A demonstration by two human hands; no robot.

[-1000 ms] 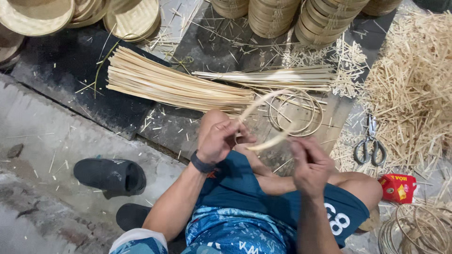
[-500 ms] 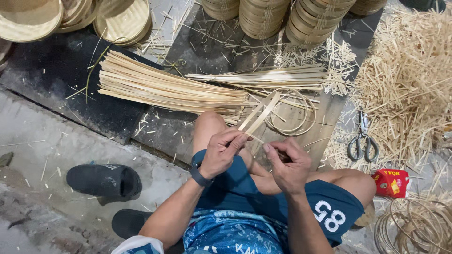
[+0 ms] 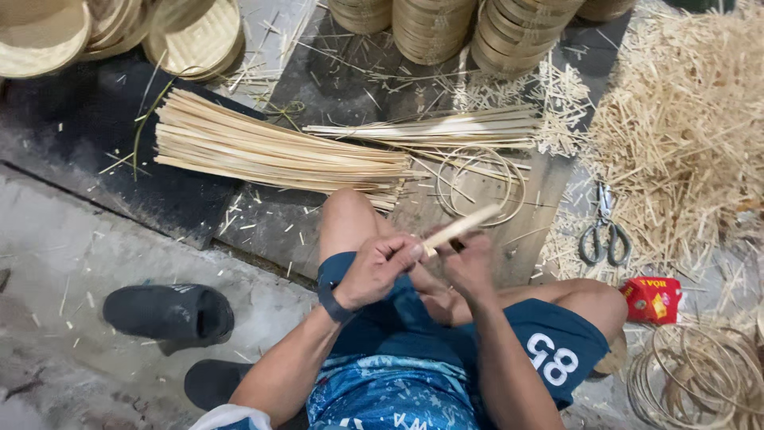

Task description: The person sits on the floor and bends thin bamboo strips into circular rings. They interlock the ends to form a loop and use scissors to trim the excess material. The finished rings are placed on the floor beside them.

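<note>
Left hand (image 3: 380, 267) was curled shut around the near end of a bamboo strip (image 3: 461, 226), thumb and fingers pinching it just above the knee. Right hand (image 3: 468, 263) sat touching the same end from the other side — blurred, so whether it gripped the strip or only steadied it I could not tell. The strip's long axis ran up and to the right, away from both hands, its free end over a coil of thin bamboo rings (image 3: 477, 185). Beyond lay a bundle of long bamboo strips (image 3: 278, 153) on the dark floor (image 3: 72, 143), scissors (image 3: 603, 235) to the right near loose offcuts (image 3: 684, 135) — stacked woven baskets (image 3: 191, 40) along the far edge.
</note>
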